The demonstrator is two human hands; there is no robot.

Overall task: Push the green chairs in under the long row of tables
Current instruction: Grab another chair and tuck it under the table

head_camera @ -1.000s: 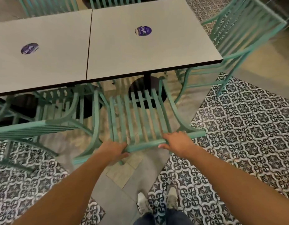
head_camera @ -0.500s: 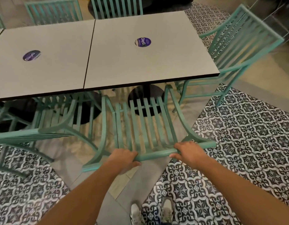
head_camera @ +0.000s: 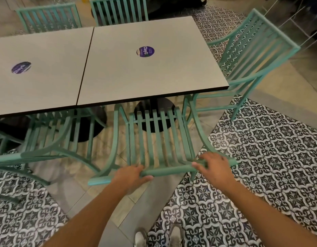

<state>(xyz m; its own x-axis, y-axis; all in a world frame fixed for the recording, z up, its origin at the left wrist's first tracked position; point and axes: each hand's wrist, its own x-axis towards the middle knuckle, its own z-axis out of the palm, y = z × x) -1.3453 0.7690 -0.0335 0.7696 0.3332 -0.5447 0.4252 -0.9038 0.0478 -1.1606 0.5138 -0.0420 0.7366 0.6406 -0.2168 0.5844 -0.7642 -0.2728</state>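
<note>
A green slatted chair (head_camera: pixel 159 136) stands right in front of me, its seat partly under the near edge of the grey table (head_camera: pixel 154 72). Both hands are on its top rail. My left hand (head_camera: pixel 131 177) grips the rail left of centre, thumb under it. My right hand (head_camera: pixel 213 166) grips the rail near its right end. A second green chair (head_camera: pixel 52 139) stands to the left, tucked partly under the neighbouring table (head_camera: pixel 38 72). A third green chair (head_camera: pixel 252 56) stands at the right end of the table row.
Two more green chairs (head_camera: pixel 118 11) stand on the far side of the tables. Black round table bases (head_camera: pixel 154 111) sit under the tops. Patterned black-and-white floor tiles (head_camera: pixel 270 148) lie to the right and left. My white shoes (head_camera: pixel 157 236) are below.
The chair with both hands on its rail has shifted lower and a little right in view, and more of the tables and far chairs now shows. Both hands keep their grip.
</note>
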